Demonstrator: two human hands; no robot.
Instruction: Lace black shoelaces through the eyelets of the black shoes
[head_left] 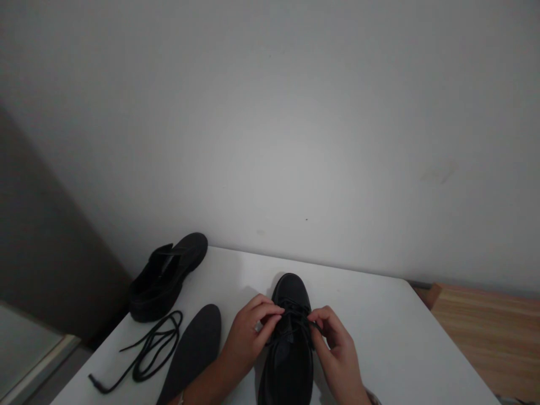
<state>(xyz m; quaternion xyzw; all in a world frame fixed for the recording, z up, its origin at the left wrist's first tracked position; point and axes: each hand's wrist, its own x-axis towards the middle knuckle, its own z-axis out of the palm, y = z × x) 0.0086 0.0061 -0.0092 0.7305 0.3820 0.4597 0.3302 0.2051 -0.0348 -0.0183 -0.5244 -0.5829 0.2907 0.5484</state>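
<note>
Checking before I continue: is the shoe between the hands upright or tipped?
Upright: the shoe shows its opening and laces facing up.

The laced shoe [290,357] is perhaps smooth leather, the insole [195,343] matt, tabletop [392,337] smooth.

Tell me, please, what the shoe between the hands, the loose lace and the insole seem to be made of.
The shoe: perhaps leather or synthetic, black, its toe smooth and mostly dull. The loose lace: probably textile cord, matte black, as it bends in thin loops. The insole: possibly foam or fabric-faced, dark and matte; its flat surface shows no shine.
</note>
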